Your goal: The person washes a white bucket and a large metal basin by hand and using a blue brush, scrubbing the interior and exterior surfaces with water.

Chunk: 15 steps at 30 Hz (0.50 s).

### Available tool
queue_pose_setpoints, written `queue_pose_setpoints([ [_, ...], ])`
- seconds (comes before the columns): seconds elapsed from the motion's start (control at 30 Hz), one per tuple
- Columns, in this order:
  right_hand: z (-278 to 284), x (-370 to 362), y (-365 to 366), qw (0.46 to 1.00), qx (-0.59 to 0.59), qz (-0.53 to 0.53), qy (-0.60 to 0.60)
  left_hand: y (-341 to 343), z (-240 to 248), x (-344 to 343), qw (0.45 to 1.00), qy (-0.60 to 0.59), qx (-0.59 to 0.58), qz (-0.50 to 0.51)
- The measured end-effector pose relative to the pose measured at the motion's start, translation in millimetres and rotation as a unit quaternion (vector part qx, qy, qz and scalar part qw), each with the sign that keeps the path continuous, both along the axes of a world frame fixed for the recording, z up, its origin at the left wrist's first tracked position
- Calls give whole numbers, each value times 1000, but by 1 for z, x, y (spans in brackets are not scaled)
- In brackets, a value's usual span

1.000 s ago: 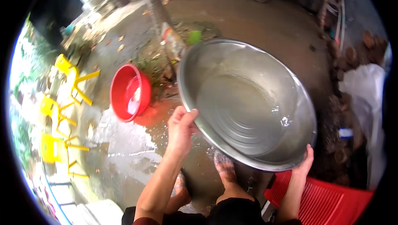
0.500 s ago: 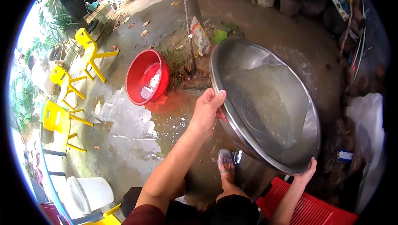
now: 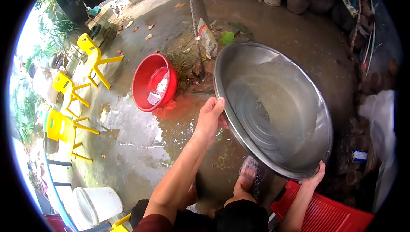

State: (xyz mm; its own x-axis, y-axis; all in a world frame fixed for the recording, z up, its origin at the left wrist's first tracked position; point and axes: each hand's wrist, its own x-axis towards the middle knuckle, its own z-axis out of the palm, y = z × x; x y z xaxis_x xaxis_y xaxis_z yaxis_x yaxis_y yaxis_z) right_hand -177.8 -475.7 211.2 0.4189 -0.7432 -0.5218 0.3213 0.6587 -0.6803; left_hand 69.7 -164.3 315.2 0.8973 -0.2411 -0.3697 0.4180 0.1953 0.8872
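Both hands grip the tilted steel basin (image 3: 273, 108): left hand (image 3: 210, 118) and right hand (image 3: 315, 180), fingers curled over opposite rims. Red tub (image 3: 153, 82) on wet floor (image 3: 141, 142).

The big basin (image 3: 273, 108) is shiny silver-grey metal with faint concentric rings across its bottom, and the smaller tub (image 3: 153, 82) beside the wet patch is bright red with pale white and pinkish bits inside. The little chairs (image 3: 92, 59) along the left are vivid yellow, the bucket (image 3: 98, 204) near the lower edge is plain white, and the ribbed crate (image 3: 329, 212) at the lower right is red. The ground (image 3: 141, 146) is muddy brown-grey concrete with glossy wet patches, scattered tan leaves and a reddish tint next to the tub.
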Motion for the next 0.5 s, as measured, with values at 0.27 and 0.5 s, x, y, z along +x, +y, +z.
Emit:
queue_pose_setpoints([
  [0.27, 7, 5, -3, 1000, -12, 4, -22, -6, 8, 8, 999, -2, -38, 10],
  [0.5, 13, 11, -1, 1000, -27, -13, -5, -7, 11, 11, 997, -27, -69, 15],
])
